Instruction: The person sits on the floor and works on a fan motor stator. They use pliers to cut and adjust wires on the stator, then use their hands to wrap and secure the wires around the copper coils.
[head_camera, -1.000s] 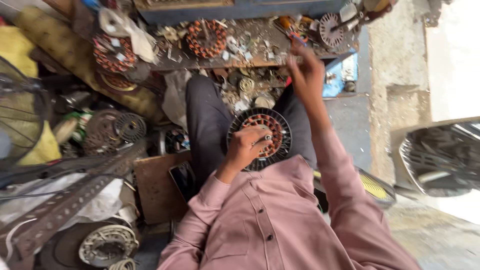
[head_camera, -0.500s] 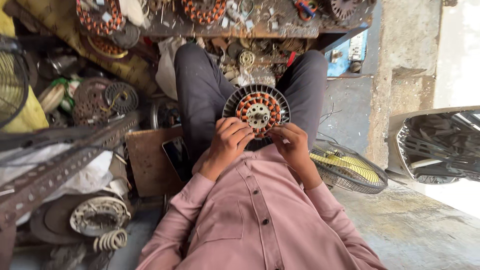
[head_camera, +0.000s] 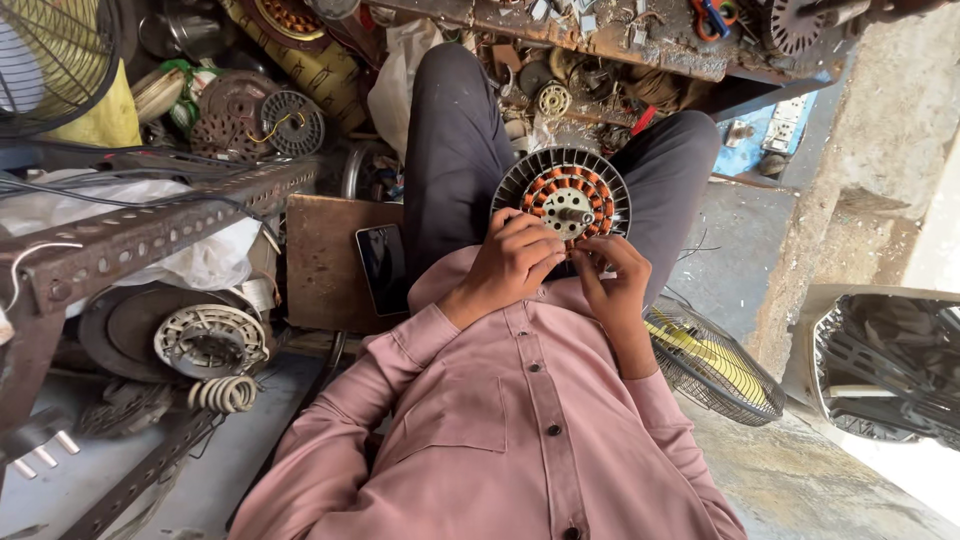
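Observation:
A round fan motor stator with copper windings and a finned grey rim rests on my lap, between my dark trouser legs. My left hand grips its near left edge, fingers curled over the windings. My right hand touches its near right edge, fingertips pinched at the rim. Whether the right hand pinches a wire is too small to tell. Pink shirt sleeves cover both arms.
A phone lies on a brown board left of my leg. A rusty perforated angle bar crosses the left. Other motor parts and coils lie below it. A cluttered workbench is ahead. Fan guards sit right.
My right hand came back from the workbench and joined the left on the stator. The view has tilted down, closer to my lap.

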